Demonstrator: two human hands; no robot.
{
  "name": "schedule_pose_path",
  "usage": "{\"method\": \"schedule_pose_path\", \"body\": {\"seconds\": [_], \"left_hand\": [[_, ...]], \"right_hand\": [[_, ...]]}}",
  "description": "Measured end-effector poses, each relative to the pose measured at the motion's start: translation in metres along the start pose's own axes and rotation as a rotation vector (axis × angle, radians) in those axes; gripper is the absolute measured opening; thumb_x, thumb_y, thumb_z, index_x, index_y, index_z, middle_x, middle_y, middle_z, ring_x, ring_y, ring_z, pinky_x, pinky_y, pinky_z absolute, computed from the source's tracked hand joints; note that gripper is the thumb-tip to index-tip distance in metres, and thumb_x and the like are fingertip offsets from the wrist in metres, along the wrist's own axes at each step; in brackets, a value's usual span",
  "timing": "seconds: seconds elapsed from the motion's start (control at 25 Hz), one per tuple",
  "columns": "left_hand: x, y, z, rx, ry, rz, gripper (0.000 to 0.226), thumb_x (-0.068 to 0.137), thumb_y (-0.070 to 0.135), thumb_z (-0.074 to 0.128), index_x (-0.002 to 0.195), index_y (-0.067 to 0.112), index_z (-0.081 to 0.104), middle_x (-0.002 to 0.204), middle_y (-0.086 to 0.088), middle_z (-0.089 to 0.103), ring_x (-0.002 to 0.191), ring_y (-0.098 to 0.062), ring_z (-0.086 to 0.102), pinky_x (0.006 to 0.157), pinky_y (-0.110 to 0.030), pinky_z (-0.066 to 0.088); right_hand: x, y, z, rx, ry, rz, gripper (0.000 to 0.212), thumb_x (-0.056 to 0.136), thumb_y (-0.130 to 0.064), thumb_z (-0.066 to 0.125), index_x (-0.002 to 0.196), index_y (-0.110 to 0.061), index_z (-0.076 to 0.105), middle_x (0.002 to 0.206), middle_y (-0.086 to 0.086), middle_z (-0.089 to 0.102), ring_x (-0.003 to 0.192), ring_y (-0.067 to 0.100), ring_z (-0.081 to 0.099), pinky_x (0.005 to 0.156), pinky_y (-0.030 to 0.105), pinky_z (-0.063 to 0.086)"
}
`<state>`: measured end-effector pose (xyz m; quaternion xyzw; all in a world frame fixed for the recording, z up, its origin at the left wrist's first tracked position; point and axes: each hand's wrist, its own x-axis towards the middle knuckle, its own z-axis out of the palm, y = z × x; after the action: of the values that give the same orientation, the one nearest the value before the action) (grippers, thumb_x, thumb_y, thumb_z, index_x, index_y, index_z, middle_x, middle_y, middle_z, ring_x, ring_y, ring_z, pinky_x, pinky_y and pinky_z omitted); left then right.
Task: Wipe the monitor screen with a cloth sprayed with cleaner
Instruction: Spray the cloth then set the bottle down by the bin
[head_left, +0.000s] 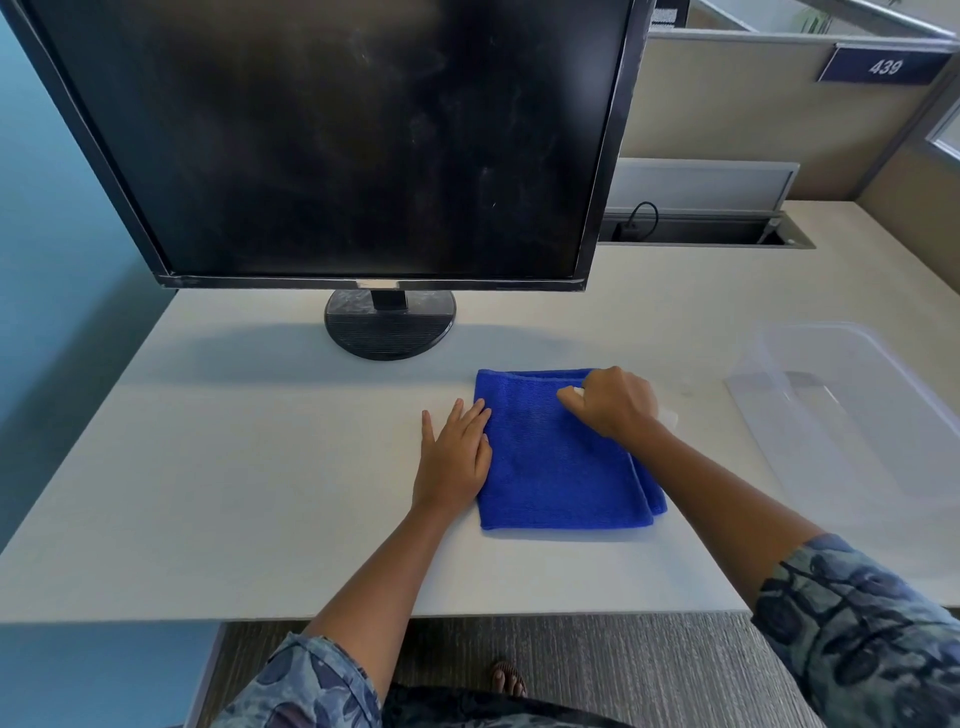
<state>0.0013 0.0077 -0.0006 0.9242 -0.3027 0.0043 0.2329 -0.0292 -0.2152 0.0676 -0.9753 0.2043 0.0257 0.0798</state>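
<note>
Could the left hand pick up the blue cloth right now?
Probably yes. The left hand lies flat and empty at the cloth's left edge, nothing between them, though the right hand, holding a white bottle, hovers over its far corner.

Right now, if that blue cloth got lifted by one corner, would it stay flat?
Probably not. The cloth lies folded in soft layers, so it would likely droop and unfold. Its looped weave looks grippy, not slippery, and it is probably light.

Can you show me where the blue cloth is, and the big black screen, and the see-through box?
Blue cloth (550, 467), head view, middle of the folded cloth.
Black screen (343, 135), head view, middle of the dusty glass.
See-through box (852, 415), head view, its clear bottom.
</note>
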Motion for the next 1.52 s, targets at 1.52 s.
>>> {"method": "schedule_pose_path", "body": {"seconds": [1.52], "left_hand": [[0.001, 0.002, 0.001, -0.039, 0.01, 0.0, 0.042, 0.099, 0.021, 0.033, 0.141, 0.015, 0.037, 0.15, -0.001, 0.037, 0.142, -0.022, 0.024, 0.115, -0.046, -0.004]], "right_hand": [[-0.035, 0.11, -0.017, 1.238, 0.364, 0.318, 0.032, 0.083, 0.013, 0.051, 0.104, -0.009, 0.04, 0.091, 0.001, 0.048, 0.101, 0.024, 0.053, 0.086, 0.038, 0.046]]}}
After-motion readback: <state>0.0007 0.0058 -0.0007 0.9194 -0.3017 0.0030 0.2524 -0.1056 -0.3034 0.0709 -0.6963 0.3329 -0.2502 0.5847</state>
